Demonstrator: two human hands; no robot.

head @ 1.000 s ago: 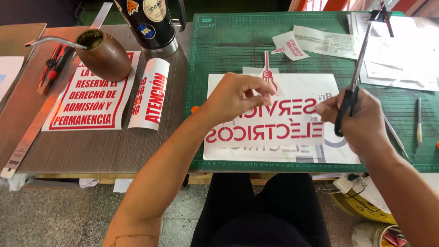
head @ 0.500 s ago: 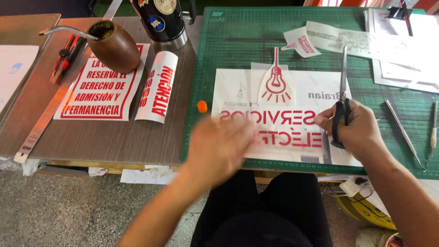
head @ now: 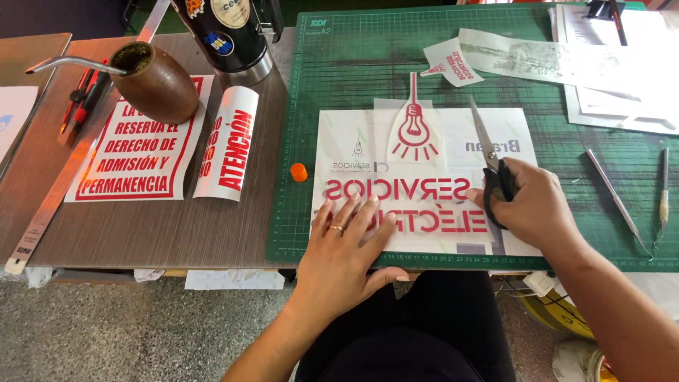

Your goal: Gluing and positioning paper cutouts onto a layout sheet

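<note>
While hands point(head: 424, 219) press it, red-lettered sheet point(head: 424, 177) lies flat.

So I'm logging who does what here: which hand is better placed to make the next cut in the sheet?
Right, probably. The right hand already holds the scissors, blades lying over the white sheet with red letters. The left hand lies flat on the sheet's lower edge, steadying it.
</note>
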